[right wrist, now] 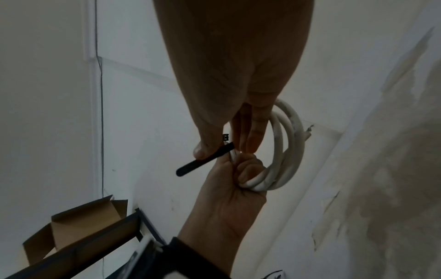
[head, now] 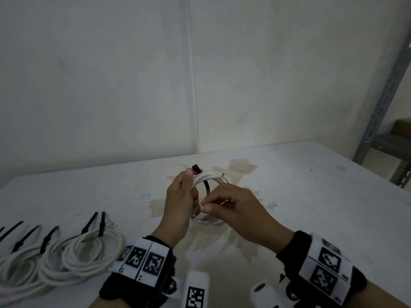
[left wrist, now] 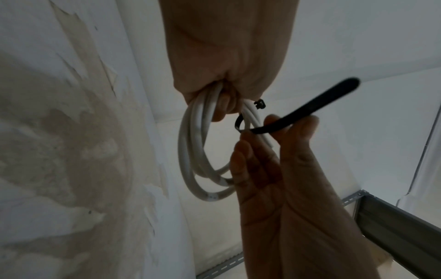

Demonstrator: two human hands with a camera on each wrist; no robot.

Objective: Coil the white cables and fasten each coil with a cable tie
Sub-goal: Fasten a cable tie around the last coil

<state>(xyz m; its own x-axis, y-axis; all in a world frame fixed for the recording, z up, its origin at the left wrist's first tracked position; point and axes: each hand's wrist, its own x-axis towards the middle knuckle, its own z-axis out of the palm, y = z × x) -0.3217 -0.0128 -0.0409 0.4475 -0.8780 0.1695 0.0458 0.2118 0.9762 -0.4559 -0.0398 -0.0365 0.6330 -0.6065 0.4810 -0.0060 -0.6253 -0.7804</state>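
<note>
A white cable coil (head: 210,176) is held upright above the stained white table (head: 300,196). My left hand (head: 190,185) grips the coil's left side, its fingers curled round the strands (left wrist: 190,151). A black cable tie (head: 207,187) loops round the coil beside that grip. The tie's head (head: 196,168) sticks up by my left thumb. My right hand (head: 205,207) pinches the tie's strap (left wrist: 298,115) between thumb and fingers. The free tail (right wrist: 190,168) juts out past my right thumb. The coil (right wrist: 286,143) hangs behind both hands in the right wrist view.
Several white coils (head: 66,252) with black ties round them lie at the table's front left. A grey metal shelf frame (head: 382,121) stands at the right, with a cardboard box (head: 402,127) on it. A white wall rises behind the table.
</note>
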